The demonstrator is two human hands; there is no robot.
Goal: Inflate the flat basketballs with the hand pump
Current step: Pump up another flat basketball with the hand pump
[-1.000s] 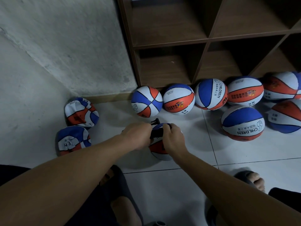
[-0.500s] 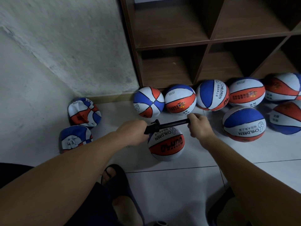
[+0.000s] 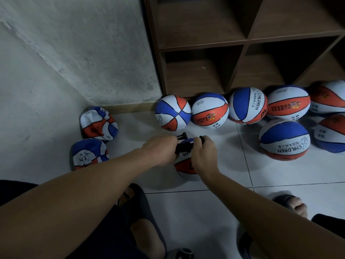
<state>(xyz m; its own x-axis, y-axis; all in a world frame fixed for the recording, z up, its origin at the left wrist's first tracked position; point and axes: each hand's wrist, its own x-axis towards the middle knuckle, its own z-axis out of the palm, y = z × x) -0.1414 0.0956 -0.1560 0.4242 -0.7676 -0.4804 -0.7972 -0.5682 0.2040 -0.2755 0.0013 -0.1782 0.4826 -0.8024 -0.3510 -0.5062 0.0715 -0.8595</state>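
A black hand pump point(image 3: 183, 145) lies across the top of a red, white and blue basketball point(image 3: 183, 166) on the tiled floor. My left hand point(image 3: 161, 149) grips the pump's barrel end. My right hand point(image 3: 203, 153) grips the pump's handle, pushed in close to the barrel. Much of this ball is hidden behind both hands. Two crumpled flat basketballs lie at the left by the wall, one point(image 3: 98, 123) behind the other point(image 3: 88, 154).
Several round basketballs point(image 3: 210, 110) line the foot of a wooden cubby shelf point(image 3: 246, 42), and another point(image 3: 284, 140) sits to the right. My sandalled feet point(image 3: 290, 203) are on the tiles below. A small dark object point(image 3: 183, 253) shows at the bottom edge.
Half a second ago the pump handle was pulled out to the right; my right hand has pushed it back in towards my left hand. My left hand stayed in place.
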